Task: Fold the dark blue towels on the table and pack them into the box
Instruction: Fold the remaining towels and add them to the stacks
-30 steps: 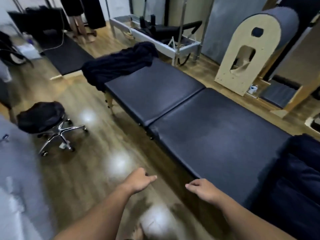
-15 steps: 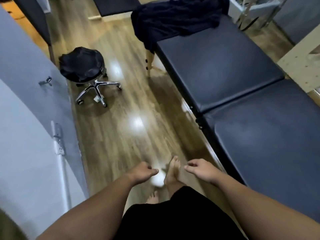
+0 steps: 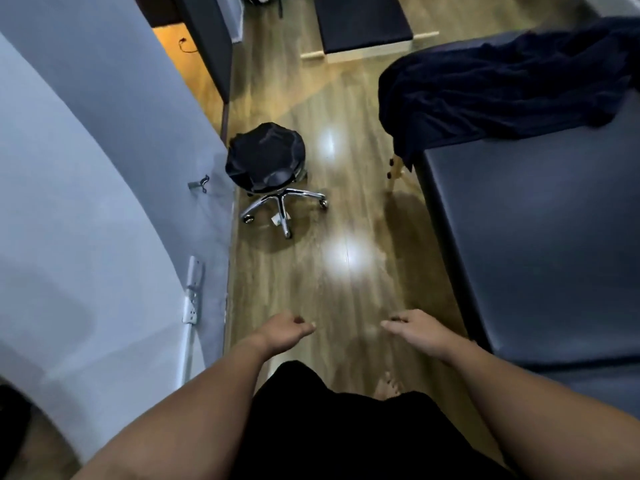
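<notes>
Two hands hang in front of me in the head view, both holding nothing. My left hand has its fingers loosely curled over the wooden floor; my right hand is just as relaxed, near the edge of the padded table. I see the dark blue towels heaped unfolded on the table's far end, one edge drooping over its corner, well apart from both hands. I see a black rolling stool beside the grey wall.
</notes>
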Motion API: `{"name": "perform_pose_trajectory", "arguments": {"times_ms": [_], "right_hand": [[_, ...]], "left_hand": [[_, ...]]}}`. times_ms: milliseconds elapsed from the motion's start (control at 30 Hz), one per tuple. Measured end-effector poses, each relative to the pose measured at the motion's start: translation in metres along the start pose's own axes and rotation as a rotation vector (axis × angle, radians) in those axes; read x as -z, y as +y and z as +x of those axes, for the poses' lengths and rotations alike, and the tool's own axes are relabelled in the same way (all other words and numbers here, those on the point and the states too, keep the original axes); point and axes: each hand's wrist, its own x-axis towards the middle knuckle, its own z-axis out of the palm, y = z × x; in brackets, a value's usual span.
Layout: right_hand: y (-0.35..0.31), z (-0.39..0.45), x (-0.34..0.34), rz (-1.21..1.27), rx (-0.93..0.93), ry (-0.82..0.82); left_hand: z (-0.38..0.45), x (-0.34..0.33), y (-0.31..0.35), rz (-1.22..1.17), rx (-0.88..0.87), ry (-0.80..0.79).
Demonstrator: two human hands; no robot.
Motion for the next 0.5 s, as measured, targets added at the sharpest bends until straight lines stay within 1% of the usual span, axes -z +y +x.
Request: {"name": "perform_pose_trajectory", "arguments": {"times_ms": [100,267,400,500], "right_hand": [[-0.023,0.034,0.020,0.036,0.009,0.029],[-0.055,0.086,0.057,0.029,-0.070,0.014],[-0.090,0.100,0.097,0.114,-0.144,0.062],[-0.119,0.110,0.121,0.183,-0.160,0.179]], "left_hand": [[0.029,0.027,0.013,-0.016,0.017,-0.002],[0.109,0.076,0.044,0.053,-0.022,-0.073],[0.158,0.127,0.089,0.221,-0.098,-0.177],[0.193,0.174,0.136,0.360,-0.189,-0.231]]}}
